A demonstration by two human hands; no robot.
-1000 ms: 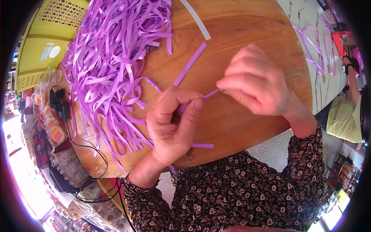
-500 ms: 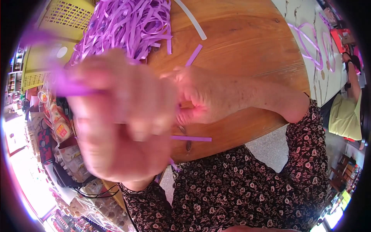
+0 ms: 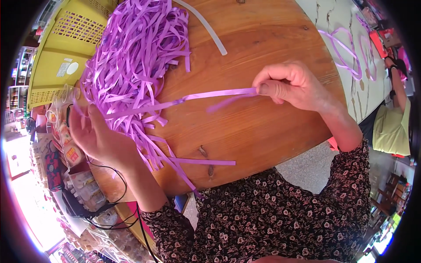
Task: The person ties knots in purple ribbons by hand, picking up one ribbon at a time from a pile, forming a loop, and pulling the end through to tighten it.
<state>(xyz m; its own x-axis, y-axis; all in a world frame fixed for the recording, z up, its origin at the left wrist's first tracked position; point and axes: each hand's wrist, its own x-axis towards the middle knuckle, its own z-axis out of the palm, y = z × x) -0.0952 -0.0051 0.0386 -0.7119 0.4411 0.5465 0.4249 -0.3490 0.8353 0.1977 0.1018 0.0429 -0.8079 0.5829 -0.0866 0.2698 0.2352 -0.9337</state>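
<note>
A narrow purple ribbon (image 3: 219, 93) stretches across the table between my two hands, with a small knot partway along. My right hand (image 3: 287, 85) pinches it between thumb and fingertips, and a short, blurred tail hangs from the pinch. Over on the left, my left hand (image 3: 98, 136) is partly curled with the ribbon's other stretch running into its fingers; the exact grip is partly hidden. A large heap of purple ribbons (image 3: 136, 48) lies just beyond my left hand, some strands trailing toward the near edge of the wooden table (image 3: 263, 48).
A yellow perforated basket (image 3: 55, 52) stands at the far left. A whitish strip (image 3: 204, 26) lies beyond the heap. Looped purple ribbons (image 3: 348, 55) rest on a white marbled surface at right, near another person's arm (image 3: 399, 83). Black cables (image 3: 118, 225) hang near my left forearm.
My hands have moved apart: the left, raised and blurred before, is lower and farther left, the right farther right. The ribbon is now drawn out between them, and the heap is more visible.
</note>
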